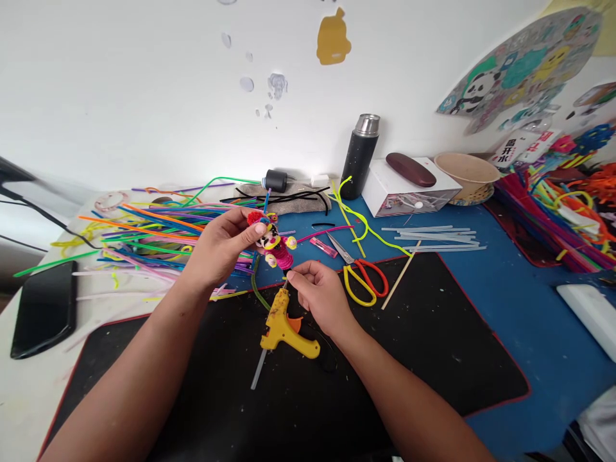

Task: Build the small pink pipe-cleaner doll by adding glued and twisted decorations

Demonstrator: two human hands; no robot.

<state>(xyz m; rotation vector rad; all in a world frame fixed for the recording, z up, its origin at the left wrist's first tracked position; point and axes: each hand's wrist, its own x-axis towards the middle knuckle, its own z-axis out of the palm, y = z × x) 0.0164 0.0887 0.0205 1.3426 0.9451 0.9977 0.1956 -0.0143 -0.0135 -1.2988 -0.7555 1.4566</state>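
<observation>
Just beyond the glue gun [285, 328], the left hand [226, 242] pinches the doll [283, 258] by its head, while the right hand [323, 295] pinches its dark lower end. Farther back, well to the gun's right, I can read 开水 on a white label [511, 153]; the red lettering [543, 138] beside it I can't make out.

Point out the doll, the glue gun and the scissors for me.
Doll [283, 258]: head view, on its pink body.
Glue gun [280, 327]: head view, on its yellow body.
Scissors [355, 261]: head view, where blades meet handles.
</observation>
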